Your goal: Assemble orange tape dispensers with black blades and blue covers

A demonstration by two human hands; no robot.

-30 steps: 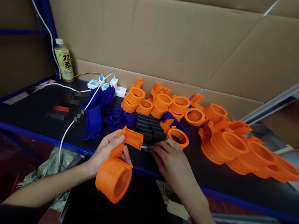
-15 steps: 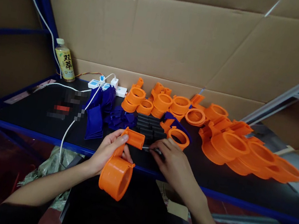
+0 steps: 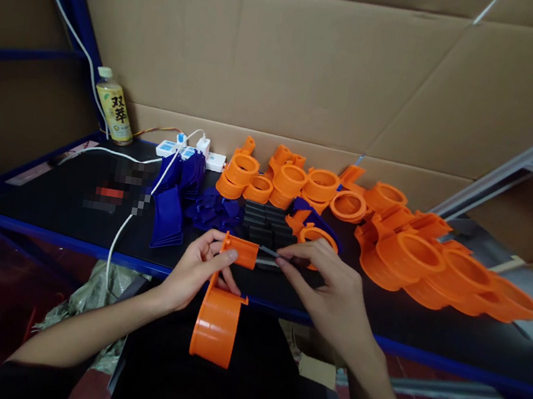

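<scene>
My left hand [image 3: 202, 270] is closed around the arm of an orange plastic tape dispenser frame [image 3: 216, 330]. Its wide ring hangs below my fingers, and its short trough-like end points right, under my thumb. Between thumb and fingertips, my right hand [image 3: 329, 283] pinches a thin dark grey strip [image 3: 269, 252]. The strip's left tip is at or close to the open right end of the orange frame; whether it touches cannot be made out. Behind the hands lie several black ribbed pieces [image 3: 266, 216] and another orange frame [image 3: 318, 236], partly covered by my right hand.
Blue curved plates [image 3: 166, 217] and small blue pieces [image 3: 217, 210] lie left of the black ones. More orange frames [image 3: 412, 253] are stacked right and behind. A white cable [image 3: 120, 230] hangs over the table's front edge from a power strip [image 3: 215, 162]. A bottle [image 3: 115, 107] stands back left.
The orange frame has turned in my left hand, so its ring now shows from the side. My right hand has lifted and opened outward, bringing the grey strip into view at the frame's end.
</scene>
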